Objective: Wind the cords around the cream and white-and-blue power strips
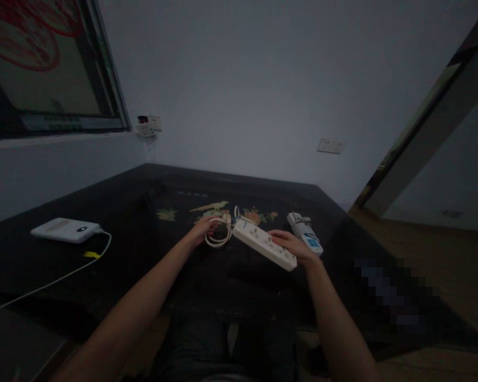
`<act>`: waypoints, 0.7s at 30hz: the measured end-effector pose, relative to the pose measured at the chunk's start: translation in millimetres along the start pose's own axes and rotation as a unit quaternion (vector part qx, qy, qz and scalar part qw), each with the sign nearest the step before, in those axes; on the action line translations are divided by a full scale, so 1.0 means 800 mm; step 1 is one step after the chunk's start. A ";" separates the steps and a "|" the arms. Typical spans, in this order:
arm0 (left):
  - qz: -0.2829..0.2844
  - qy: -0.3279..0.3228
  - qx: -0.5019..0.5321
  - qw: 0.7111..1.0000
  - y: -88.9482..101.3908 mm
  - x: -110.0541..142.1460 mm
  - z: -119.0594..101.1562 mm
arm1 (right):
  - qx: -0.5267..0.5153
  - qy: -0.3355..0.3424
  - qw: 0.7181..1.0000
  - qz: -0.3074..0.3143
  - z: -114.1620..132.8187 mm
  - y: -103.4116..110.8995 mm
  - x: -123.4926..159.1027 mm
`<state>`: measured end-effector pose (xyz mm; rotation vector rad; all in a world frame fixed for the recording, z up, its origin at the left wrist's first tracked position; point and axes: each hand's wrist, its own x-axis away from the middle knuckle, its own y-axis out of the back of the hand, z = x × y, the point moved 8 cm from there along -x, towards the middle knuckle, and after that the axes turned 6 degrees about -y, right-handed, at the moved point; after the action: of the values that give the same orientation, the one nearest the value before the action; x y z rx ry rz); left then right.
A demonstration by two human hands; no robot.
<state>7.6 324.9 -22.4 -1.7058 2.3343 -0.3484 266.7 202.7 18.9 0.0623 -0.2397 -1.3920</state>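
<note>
A white power strip is tilted over the dark table, its socket face up and its right end lower. My right hand grips it along the far edge near that end. At its left end hangs a looped white cord. My left hand is closed on the coil of this cord, close to the plug. A second power strip, white with a blue socket face and a grey cord wrapped round it, lies on the table just right of my right hand.
The black table has a painted bird-and-flower pattern. A white device with a cable lies at the left, near a yellow scrap. Wall sockets are beyond the table. A blurred patch covers the right side.
</note>
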 end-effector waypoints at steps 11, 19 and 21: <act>-0.046 -0.060 0.148 0.986 0.002 -0.009 -0.026 | 0.114 -0.012 0.985 0.126 -0.008 -0.052 -0.003; 0.026 -0.059 0.214 0.975 -0.049 0.019 -0.049 | 0.184 0.047 0.977 0.098 0.001 -0.065 -0.007; 0.039 -0.056 0.217 0.974 -0.059 0.024 -0.051 | 0.197 0.067 0.975 0.076 0.005 -0.067 -0.006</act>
<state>31.4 294.7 30.3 -1.3816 2.0473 -0.6714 213.4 198.3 12.6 0.4558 -0.3965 -1.1659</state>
